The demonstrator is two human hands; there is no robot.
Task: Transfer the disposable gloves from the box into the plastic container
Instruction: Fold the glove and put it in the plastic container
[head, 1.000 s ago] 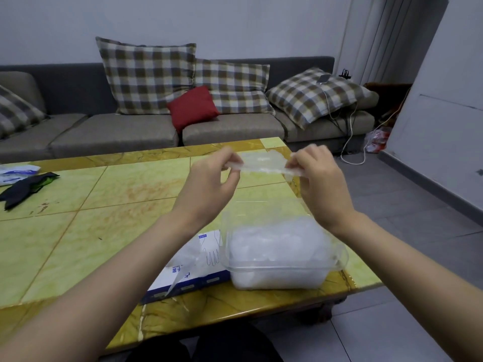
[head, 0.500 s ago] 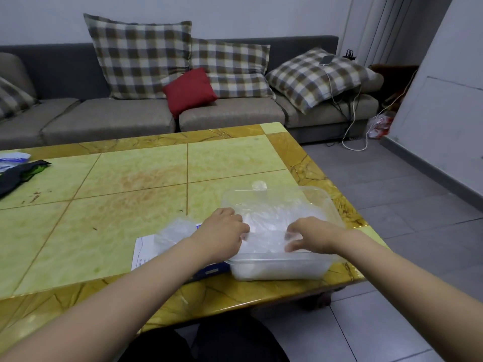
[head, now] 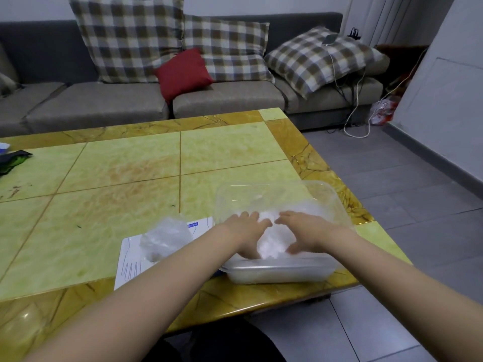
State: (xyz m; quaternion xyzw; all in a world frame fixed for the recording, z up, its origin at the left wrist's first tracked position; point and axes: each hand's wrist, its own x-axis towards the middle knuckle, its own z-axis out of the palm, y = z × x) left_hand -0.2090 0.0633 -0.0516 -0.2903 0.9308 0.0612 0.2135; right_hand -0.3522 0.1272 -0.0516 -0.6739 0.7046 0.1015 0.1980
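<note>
While left hand (head: 247,231) and right hand (head: 300,231) press flat, fingers extended (gripping nothing), on disposable gloves (head: 269,245) heaped inside the plastic container (head: 337,205), near right corner of the tabletop (head: 117,178), box (head: 130,259) just beside it, leftward.

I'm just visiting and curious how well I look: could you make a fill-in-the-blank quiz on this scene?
The glove box lies to the ___ of the plastic container.
The left hand and right hand press on gloves ___ the container.
The small cushion on the sofa is ___.
Missing words: left; inside; red.
</note>
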